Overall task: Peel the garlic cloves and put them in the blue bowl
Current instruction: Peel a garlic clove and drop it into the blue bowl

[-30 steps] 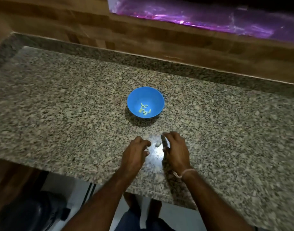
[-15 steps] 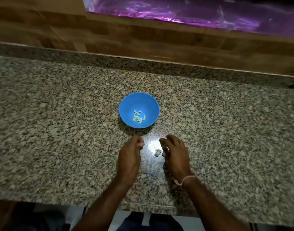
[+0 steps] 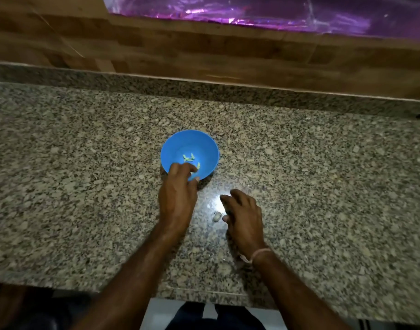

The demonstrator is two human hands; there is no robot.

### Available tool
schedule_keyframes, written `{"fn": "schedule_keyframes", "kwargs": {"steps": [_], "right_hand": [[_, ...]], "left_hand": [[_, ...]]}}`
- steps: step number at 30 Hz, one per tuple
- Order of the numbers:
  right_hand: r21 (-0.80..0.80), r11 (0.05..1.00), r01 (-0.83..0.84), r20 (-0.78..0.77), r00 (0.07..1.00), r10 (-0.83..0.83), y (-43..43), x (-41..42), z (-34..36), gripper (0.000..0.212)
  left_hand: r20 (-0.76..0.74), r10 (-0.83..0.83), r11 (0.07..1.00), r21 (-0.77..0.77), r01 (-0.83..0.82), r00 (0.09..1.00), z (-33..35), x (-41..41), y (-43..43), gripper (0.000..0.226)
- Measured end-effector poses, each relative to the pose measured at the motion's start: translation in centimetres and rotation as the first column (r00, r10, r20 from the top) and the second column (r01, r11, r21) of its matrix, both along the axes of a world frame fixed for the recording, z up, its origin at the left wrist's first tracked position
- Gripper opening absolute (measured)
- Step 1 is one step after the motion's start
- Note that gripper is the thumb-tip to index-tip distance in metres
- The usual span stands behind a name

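Granite counter (image 3: 85, 186), wooden wall (image 3: 204, 48), purple film (image 3: 275, 10), clove (image 3: 217, 216) near blue bowl (image 3: 204, 148)

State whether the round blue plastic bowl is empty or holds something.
Not empty: the round blue plastic bowl holds several small pale pieces.

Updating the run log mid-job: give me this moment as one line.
left hand over near rim of blue bowl | cloves in bowl | right hand on counter beside loose garlic piece, not gripping

Blue bowl (image 3: 178, 148); speckled, perhaps grey-beige counter (image 3: 323, 163).
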State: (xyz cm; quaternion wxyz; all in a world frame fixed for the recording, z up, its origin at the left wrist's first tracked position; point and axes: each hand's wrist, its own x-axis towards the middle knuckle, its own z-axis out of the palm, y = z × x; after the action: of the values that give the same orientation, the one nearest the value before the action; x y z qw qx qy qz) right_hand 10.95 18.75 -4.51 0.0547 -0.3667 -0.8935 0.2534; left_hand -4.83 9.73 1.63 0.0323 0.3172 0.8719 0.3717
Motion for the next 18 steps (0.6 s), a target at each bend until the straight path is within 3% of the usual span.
{"fn": "schedule_keyframes", "kwargs": {"steps": [5,8,10,11,13,14,16,18], "right_hand": [[-0.074,0.996,-0.056,-0.098,0.994,0.048,0.9,0.9,-0.6,0.058],[-0.121,0.988,-0.098,-0.192,0.979,0.073,1.6,2.2,-1.4,0.053],[-0.186,0.975,-0.118,-0.275,0.959,0.063,1.5,3.0,-1.7,0.047],[-0.271,0.956,-0.115,-0.334,0.942,0.018,1.2,3.2,-1.6,0.042],[-0.469,0.878,-0.100,-0.426,0.896,-0.125,0.6,3.3,-0.7,0.032],[-0.563,0.821,-0.094,-0.428,0.883,-0.193,0.5,3.4,0.0,0.028],[-0.674,0.733,-0.093,-0.414,0.869,-0.270,0.4,3.5,1.2,0.023],[-0.700,0.705,-0.114,-0.433,0.853,-0.293,0.5,3.6,2.0,0.017]], "left_hand": [[0.184,-0.159,0.981,-0.083,0.177,0.970,-4.4,7.5,-2.5,0.021],[0.163,-0.123,0.985,-0.102,0.141,0.979,-5.6,8.6,-1.9,0.012],[0.245,-0.053,0.998,-0.026,0.061,0.968,-5.9,9.0,-1.5,0.008],[0.391,0.014,0.999,0.034,-0.029,0.920,-5.9,9.1,-1.4,0.008],[0.746,0.084,0.961,0.116,-0.252,0.661,-5.2,9.3,-1.1,0.009],[0.850,0.066,0.936,0.129,-0.328,0.522,-4.8,9.5,-1.1,0.010],[0.940,0.007,0.903,0.141,-0.405,0.342,-4.0,9.9,-1.2,0.014],[0.965,-0.045,0.873,0.164,-0.459,0.258,-3.1,10.2,-1.4,0.017]]}}
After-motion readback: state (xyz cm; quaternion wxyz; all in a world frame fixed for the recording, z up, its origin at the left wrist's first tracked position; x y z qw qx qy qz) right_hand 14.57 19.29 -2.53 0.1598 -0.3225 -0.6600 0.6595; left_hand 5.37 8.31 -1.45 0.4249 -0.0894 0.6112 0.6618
